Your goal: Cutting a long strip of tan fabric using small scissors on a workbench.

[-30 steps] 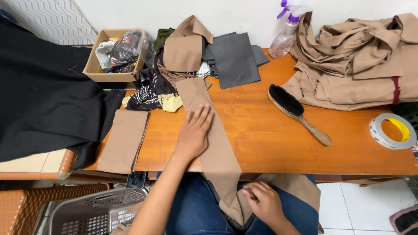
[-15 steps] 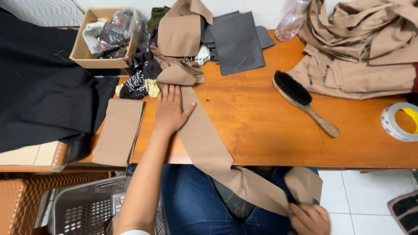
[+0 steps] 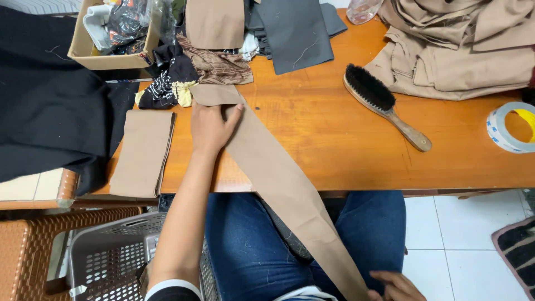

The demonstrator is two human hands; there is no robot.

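Far left, black cloth (image 3: 50, 111) drapes over the table (image 3: 334, 145) edge, with a folded tan piece (image 3: 142, 153) lying beside it. Your left hand (image 3: 210, 127) lies flat, fingers spread open, pressing the upper end of the long tan strip (image 3: 273, 173). The strip runs diagonally off the table across your lap. Your right hand (image 3: 397, 287) meets its lower end; its grip cannot be told. A brush (image 3: 382, 103) lies farther right.

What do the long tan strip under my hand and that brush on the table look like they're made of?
Tan strip: seemingly woven fabric, matte; it drapes limply off the table edge under the left hand. Brush: apparently wood, with visible grain on the handle, and dense black bristles, fibre unclear.
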